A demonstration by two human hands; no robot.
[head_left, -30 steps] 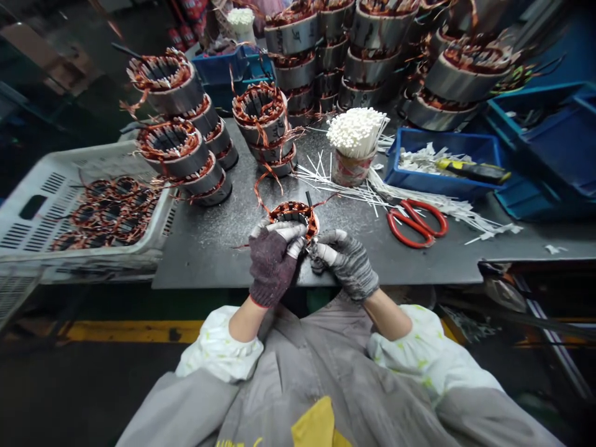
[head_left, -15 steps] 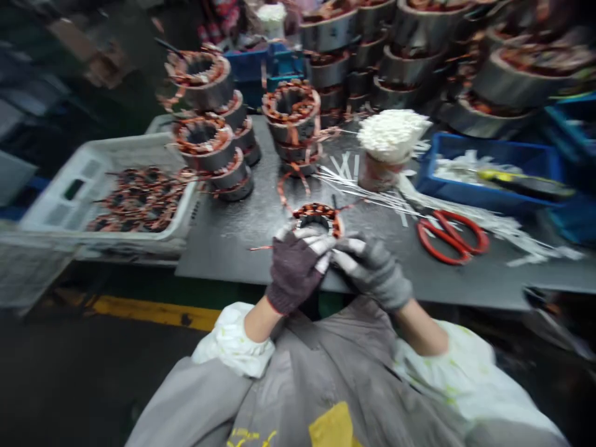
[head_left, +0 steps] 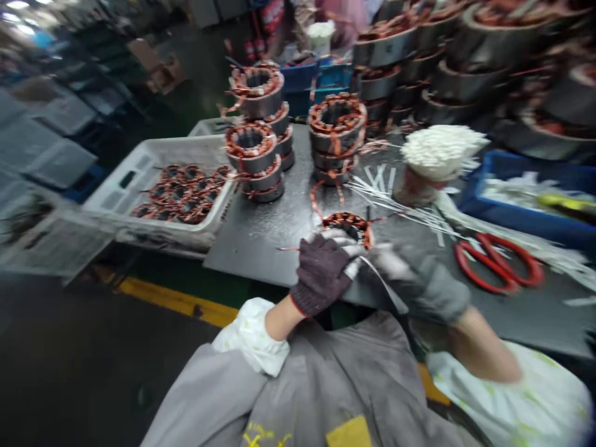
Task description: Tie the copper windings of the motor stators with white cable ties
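A small copper-wound stator (head_left: 347, 222) lies near the table's front edge, its lower part hidden by my hands. My left hand (head_left: 325, 267), in a dark purple glove with white fingertips, is closed on the stator's near side. From its fingers a thin white strip (head_left: 379, 279) curves down to the right. My right hand (head_left: 414, 273), gloved in grey, is just right of the stator; motion smears its fingers, and I cannot make out whether it holds anything. Loose copper leads stick out from the stator.
Stacked stators (head_left: 254, 146) stand behind, beside another stack (head_left: 336, 133). A white crate (head_left: 158, 146) at left holds several wound cores. To the right are a bundle of white strips (head_left: 440, 149), red-handled scissors (head_left: 498, 264) and a blue bin (head_left: 535, 208). Larger stators are piled at the back right.
My right hand has moved away from my left, to the right, and a curved white strip now shows between them. My left hand stays at the stator. The whole view has shifted leftward.
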